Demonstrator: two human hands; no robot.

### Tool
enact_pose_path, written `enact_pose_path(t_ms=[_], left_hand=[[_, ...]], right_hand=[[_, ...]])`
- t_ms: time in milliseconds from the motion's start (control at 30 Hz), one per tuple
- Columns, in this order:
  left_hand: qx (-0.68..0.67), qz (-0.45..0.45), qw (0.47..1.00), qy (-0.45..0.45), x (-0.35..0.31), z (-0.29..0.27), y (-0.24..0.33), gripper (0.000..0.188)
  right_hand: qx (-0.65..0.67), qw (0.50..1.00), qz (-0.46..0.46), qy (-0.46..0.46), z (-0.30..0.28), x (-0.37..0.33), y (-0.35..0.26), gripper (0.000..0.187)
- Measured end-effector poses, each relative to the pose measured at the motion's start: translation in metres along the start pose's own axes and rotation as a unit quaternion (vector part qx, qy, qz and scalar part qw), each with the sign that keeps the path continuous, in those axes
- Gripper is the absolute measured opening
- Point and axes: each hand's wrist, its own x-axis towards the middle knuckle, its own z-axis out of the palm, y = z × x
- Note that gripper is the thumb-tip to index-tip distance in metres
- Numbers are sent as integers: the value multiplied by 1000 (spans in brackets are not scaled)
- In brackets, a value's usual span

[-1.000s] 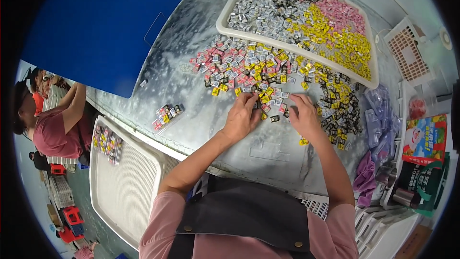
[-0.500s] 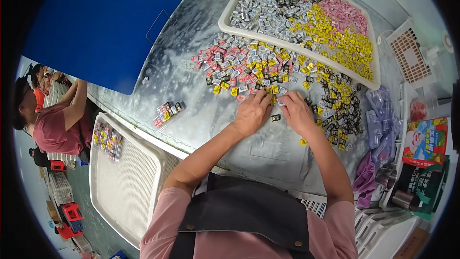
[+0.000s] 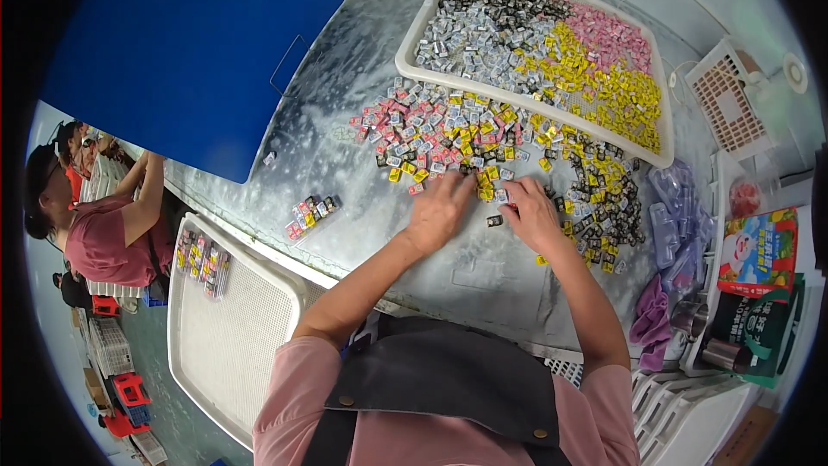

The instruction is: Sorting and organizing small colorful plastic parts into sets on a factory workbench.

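My left hand (image 3: pixel 438 211) lies over the near edge of a loose heap of small wrapped packets (image 3: pixel 448 125) on the table. Its fingers stretch forward and touch packets there; its thumb is partly hidden. To the right, my right hand (image 3: pixel 532 214) has thumb and forefinger apart, the fingertip at a white packet (image 3: pixel 500 196). Between the hands sits a small cluster of yellow packets (image 3: pixel 485 184) with a few white and black ones. One black packet (image 3: pixel 494 221) lies by itself just nearer to me. Neither hand is lifted off the table.
A white tray (image 3: pixel 526 102) sorted by colour stands behind the heap. Left are a filled clear pack (image 3: pixel 312 217), a blue board (image 3: pixel 190 52) and a white tray (image 3: pixel 233 354) holding clear packs. Purple-tinted plastic trays (image 3: pixel 674 216) lie right. A co-worker (image 3: pixel 112 229) works far left.
The view has shifted slightly. My left hand has drawn a little left and nearer, away from the yellow cluster, which now shows more fully. My right hand stays beside it.
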Motion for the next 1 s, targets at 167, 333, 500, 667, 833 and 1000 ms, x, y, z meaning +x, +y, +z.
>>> enact_pose_path(t_ms=[167, 333, 500, 667, 833, 1000], left_hand=[[-22, 75, 989, -125, 25, 11, 6, 48], [-63, 41, 992, -102, 21, 11, 0, 45], [-55, 22, 995, -81, 12, 5, 4, 37], [-39, 0, 999, -20, 3, 11, -3, 34], [-10, -26, 998, -58, -3, -1, -8, 37], [20, 74, 997, -24, 16, -2, 14, 41]], right_hand=[[-19, 1000, 18, -4, 4, 0, -4, 34], [-40, 999, 30, 8, 5, -4, -13, 34], [-37, 998, 8, 50, 13, -1, -16, 29], [-37, 999, -25, 25, 16, 5, 0, 24], [-16, 999, -24, 26, 12, 4, 9, 20], [-5, 999, -34, 22, 14, 7, -1, 21]])
